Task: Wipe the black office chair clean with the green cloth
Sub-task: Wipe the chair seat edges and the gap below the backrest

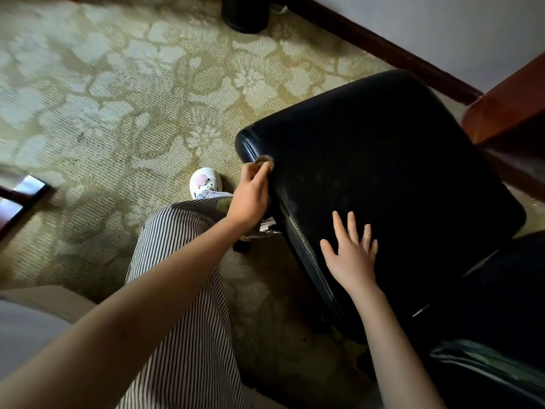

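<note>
While the right hand (351, 252) is lying flat, fingers spread, on one chair (398, 149), the left hand (250, 196) is pinching one cloth (264, 160) at its edge.

A white slipper (205, 182) with a pink patch stands on a pale floral carpet (103, 98), and striped trousers (182, 290) reach down to it. Far beyond it stands a black bin (244, 13) near a dark skirting board (383, 45). Well to its right is a reddish wooden desk (507, 107).

Floral carpet (118, 98) carries black chair (383, 160), slipper (205, 181).
</note>
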Motion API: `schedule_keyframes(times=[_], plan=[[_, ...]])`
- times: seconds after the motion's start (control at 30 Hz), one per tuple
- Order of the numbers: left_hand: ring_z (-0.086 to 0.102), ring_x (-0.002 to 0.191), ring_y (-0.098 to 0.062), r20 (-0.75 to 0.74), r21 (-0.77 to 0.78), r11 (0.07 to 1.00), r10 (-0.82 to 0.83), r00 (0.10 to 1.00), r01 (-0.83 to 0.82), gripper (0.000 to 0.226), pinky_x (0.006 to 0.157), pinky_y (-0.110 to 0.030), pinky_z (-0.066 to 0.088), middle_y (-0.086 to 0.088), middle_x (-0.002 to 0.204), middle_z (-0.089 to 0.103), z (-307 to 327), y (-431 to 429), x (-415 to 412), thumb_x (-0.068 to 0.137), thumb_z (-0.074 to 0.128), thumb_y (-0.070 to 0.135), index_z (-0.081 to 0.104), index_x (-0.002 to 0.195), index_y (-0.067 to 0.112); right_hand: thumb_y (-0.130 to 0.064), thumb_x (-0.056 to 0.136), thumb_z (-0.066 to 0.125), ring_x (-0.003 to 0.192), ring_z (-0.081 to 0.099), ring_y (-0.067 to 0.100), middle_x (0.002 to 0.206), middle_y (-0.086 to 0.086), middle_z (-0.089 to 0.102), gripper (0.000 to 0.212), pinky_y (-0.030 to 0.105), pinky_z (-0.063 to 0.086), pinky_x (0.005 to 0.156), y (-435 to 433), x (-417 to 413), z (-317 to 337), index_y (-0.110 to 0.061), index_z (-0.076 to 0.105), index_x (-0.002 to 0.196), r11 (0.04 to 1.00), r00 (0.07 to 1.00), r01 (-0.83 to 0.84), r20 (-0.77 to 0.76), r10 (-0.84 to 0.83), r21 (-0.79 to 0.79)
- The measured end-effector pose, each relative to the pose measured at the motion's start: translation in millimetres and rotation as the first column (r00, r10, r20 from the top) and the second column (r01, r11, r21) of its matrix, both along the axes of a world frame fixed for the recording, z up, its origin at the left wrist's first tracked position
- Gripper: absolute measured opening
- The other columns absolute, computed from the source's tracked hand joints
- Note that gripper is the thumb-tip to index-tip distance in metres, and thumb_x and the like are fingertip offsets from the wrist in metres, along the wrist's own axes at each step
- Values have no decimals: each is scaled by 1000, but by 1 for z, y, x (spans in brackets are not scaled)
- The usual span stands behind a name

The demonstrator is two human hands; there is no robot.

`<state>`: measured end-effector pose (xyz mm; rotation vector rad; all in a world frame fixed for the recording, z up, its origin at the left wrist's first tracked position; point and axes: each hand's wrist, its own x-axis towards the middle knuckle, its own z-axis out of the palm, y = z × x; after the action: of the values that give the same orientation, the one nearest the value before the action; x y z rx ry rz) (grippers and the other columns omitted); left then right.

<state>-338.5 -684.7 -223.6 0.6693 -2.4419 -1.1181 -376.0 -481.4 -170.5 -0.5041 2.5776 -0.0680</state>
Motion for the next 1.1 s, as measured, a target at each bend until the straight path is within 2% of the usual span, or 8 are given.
schedule_keyframes(times=[0.17,0.4,0.53,0.63,0.7,0.87,1.0,1.1], plan=[[57,101,-37,9,-68,984,-162,987,163,36,85,-15,34,-26,117,47,-11,21,12,91,45,2,51,126,-6,-38,100,33,142,-15,35,158,0,-14,63,51,-5,113,-2,4,-6,-31,-6,150,1000,999,23,32,-23,-3],[63,92,-32,58,-127,844,-519,853,522,44,84,-27,46,-22,110,54,-11,55,45,91,35,18,54,124,-4,-39,99,36,143,-14,34,158,-1,-12,63,52,-4,113,0,1,-9,-33,-2,150,999,999,28,26,-27,-24],[53,90,-19,-32,-99,899,-432,901,427,40,79,-23,43,-22,106,52,6,33,33,92,37,18,55,122,-1,-40,99,36,143,-16,32,158,-2,-12,63,51,-6,113,6,0,-11,-33,-3,150,997,999,25,48,-22,-67],[57,87,-32,-2,-200,950,-246,969,241,46,70,-33,49,-25,106,52,28,6,-7,89,33,24,57,120,1,-40,100,35,142,-17,32,158,-2,-13,64,51,-8,113,7,-1,-12,-32,-3,150,995,998,21,59,-16,-93],[56,90,-37,72,-274,934,-218,973,229,45,74,-39,49,-24,107,52,36,-9,-41,90,33,26,59,120,4,-40,99,37,142,-17,33,158,-2,-12,64,51,-7,112,7,0,-12,-32,-2,150,994,998,26,64,-20,-110],[46,109,-34,376,-327,860,-261,889,391,40,86,-42,43,-16,122,43,37,1,-91,96,41,18,45,136,18,-37,99,39,143,-17,31,158,-2,-12,68,50,-8,112,9,-2,-13,-29,-6,149,983,995,61,87,-46,-176],[47,112,-30,409,-390,751,-377,831,532,44,86,-39,43,-12,129,40,36,28,-87,96,41,19,38,140,21,-23,90,60,145,-6,25,158,7,-10,95,46,-7,113,8,3,-12,-21,-14,148,859,965,261,119,-232,-441],[49,109,-29,428,-380,616,-545,721,690,45,84,-40,46,-11,130,41,30,53,-73,95,42,18,38,140,21,-20,84,68,145,-3,25,156,13,-15,104,44,-6,114,9,6,-12,-17,-15,147,814,954,297,117,-276,-499]])
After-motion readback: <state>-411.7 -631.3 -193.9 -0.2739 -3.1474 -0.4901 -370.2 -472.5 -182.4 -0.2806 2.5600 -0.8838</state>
